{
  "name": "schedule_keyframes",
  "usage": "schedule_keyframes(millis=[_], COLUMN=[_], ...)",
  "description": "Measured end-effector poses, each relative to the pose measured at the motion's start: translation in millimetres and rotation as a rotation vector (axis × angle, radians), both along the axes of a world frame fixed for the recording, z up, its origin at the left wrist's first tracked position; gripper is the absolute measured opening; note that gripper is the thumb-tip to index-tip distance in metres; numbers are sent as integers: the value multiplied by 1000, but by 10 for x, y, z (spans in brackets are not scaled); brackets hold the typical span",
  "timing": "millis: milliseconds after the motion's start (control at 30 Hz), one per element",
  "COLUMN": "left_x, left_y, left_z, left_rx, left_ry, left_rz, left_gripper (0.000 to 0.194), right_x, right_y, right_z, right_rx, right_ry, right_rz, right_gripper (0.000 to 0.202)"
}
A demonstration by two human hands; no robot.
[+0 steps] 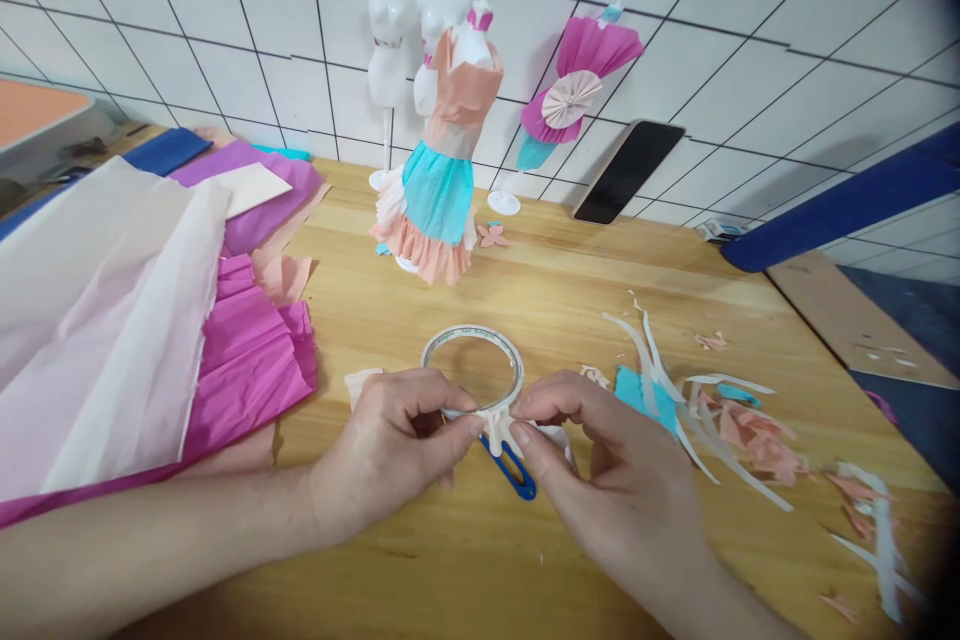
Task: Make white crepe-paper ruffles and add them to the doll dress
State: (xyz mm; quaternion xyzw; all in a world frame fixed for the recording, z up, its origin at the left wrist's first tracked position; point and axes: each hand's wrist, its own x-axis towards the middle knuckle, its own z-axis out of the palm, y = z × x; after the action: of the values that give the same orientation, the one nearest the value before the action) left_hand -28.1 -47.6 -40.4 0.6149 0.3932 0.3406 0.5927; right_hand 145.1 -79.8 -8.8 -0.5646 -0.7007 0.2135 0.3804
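Tape roll [472,360] lies on the bench [570,290] just past both hands; the left hand [390,445] and right hand [600,460] each pinch an end of a small gathered pale paper piece [497,423] at its near rim, over blue-handled scissors [514,468]. At twelve o'clock one mannequin [442,170] already wears a peach-and-turquoise dress; trimmings [720,410] lie at three o'clock, tissue sheets [135,310] at nine, so this piece looks unfinished.

Left hand [390,445] and right hand [600,465] pinch peach paper piece [497,423]; tape roll [472,367] just behind grip, blue scissors [512,468] beneath, on bench [570,300].
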Motion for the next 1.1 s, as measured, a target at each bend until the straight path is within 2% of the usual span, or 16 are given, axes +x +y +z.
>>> schedule_keyframes(millis=[267,500,667,867,1033,1100], left_x=[1,-2,-3,-5,-14,-8], left_y=[-4,-18,-18,-23,1,16], left_z=[-1,23,20,31,85,98], left_rx=[-7,-15,-10,20,161,151], left_ry=[0,-37,-45,-19,15,10], left_rz=[-8,-39,-48,-46,-86,-91], left_gripper=[23,22,21,20,18,18], right_x=[-11,-6,6,25,35,35], right_y=[-26,-15,-10,6,59,73], right_z=[-30,-59,-59,-52,-80,-84], right_rx=[-7,65,48,-27,-221,-254], right_ry=[29,80,85,107,251,291], right_rz=[-53,-6,-11,-55,-137,-149], right_gripper=[12,17,17,14,10,11])
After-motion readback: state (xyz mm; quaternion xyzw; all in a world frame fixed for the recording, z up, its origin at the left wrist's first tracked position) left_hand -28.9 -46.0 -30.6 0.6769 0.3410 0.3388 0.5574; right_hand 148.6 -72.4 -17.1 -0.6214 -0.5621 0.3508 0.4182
